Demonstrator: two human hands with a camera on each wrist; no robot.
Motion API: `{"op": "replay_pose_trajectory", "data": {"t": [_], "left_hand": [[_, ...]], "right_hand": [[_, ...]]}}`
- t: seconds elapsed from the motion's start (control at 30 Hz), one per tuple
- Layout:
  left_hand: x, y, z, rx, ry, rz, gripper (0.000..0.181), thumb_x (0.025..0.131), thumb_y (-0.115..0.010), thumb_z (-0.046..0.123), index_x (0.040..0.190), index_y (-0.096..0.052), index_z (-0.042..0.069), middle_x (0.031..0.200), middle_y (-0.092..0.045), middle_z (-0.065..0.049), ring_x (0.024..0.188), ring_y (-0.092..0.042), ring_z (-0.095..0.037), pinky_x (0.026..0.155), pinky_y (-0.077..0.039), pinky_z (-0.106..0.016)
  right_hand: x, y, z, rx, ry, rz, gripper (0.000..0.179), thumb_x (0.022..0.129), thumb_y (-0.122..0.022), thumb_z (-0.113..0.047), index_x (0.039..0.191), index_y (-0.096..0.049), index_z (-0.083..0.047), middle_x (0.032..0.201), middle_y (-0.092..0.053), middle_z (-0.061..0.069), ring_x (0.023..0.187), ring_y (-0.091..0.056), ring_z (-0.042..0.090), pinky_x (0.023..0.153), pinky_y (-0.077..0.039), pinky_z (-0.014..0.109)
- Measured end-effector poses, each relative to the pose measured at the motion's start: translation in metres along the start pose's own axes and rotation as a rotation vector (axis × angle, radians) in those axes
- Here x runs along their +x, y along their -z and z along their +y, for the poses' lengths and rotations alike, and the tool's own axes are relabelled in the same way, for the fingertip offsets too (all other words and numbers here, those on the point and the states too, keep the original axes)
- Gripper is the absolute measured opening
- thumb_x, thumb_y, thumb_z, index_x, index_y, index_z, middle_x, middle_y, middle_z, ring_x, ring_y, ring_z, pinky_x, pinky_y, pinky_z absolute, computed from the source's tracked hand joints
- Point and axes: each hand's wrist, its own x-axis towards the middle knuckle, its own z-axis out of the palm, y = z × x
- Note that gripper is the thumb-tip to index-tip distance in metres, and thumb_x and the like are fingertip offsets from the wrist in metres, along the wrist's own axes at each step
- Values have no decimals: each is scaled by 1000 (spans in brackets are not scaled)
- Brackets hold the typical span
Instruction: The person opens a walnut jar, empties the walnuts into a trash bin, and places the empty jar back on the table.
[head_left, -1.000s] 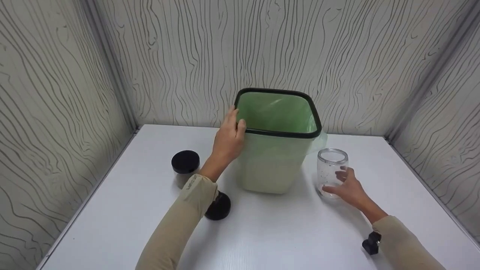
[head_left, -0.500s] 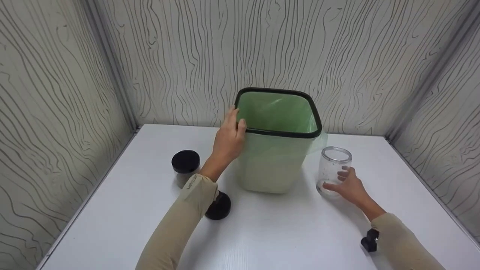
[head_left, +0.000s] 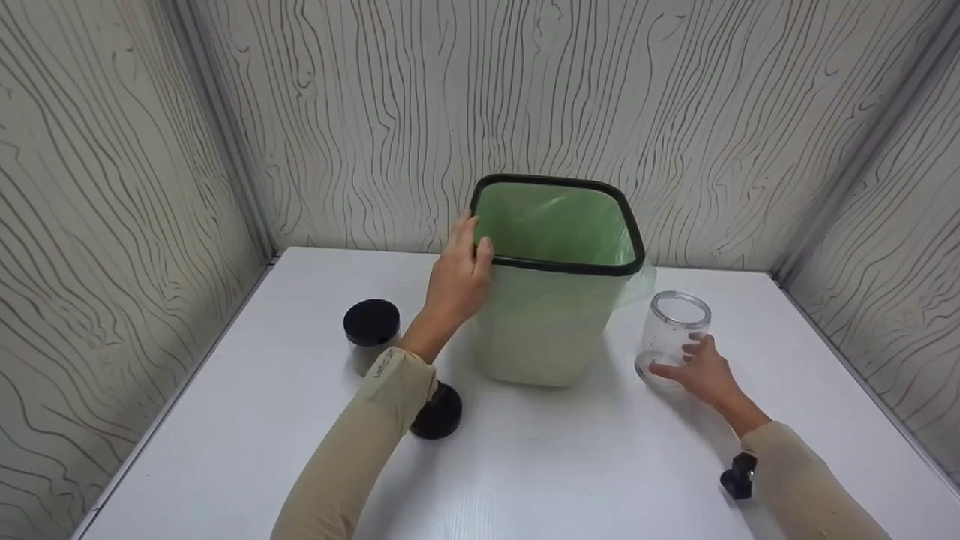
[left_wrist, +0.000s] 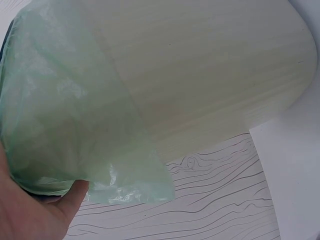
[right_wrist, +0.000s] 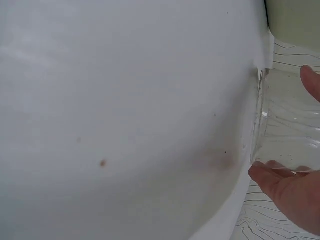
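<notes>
A pale green trash can (head_left: 544, 334) with a black rim (head_left: 559, 266) stands at the middle back, lined with a thin green bag (left_wrist: 65, 95). My left hand (head_left: 457, 281) grips its rim at the left side; in the left wrist view the thumb (left_wrist: 75, 197) lies against the bag's edge. Right of the can is a clear, lidless jar (head_left: 660, 334), leaning slightly to the right. My right hand (head_left: 705, 367) holds it low on the side, thumb and fingers on opposite sides of the wall in the right wrist view. Small dark specks dot the jar.
A second jar with a black lid (head_left: 371, 322) stands left of my left forearm. Partly hidden by that sleeve, a round black lid (head_left: 437, 412) is on the white table (head_left: 525, 465). Patterned walls (head_left: 555, 90) enclose the back and sides.
The clear jar has shifted a little right and away, and it leans more to the right, with my right hand moving along slightly. My left hand has stayed on the trash can's rim.
</notes>
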Motion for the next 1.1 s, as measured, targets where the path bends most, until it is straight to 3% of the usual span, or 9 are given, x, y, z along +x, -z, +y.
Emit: {"op": "replay_pose_trajectory", "data": {"t": [0.43, 0.67, 1.1], "left_hand": [[0, 0, 0, -5, 3, -1, 53, 102, -30, 34, 146, -33, 4, 153, -25, -10, 129, -41, -28, 99, -37, -45], [1, 0, 1, -12, 10, -15, 55, 102, -29, 36, 146, -32, 4, 154, -24, -9, 130, -41, -28, 100, -37, -44], [-1, 5, 3, -20, 31, -31, 59, 102, -31, 41, 148, -27, 4, 154, -22, -12, 136, -30, -27, 107, -28, -43]], "right_hand": [[4, 4, 6, -54, 9, -8, 115, 74, -76, -50, 141, -8, 14, 140, -26, 38, 128, -30, 50, 99, -32, 57], [3, 5, 8, -40, 22, -13, 116, 74, -78, -46, 143, -5, 12, 139, -24, 40, 126, -31, 52, 100, -31, 57], [-2, 3, 6, -87, -2, 3, 116, 76, -74, -49, 137, -5, 21, 136, -25, 44, 124, -32, 54, 99, -32, 56]]}}
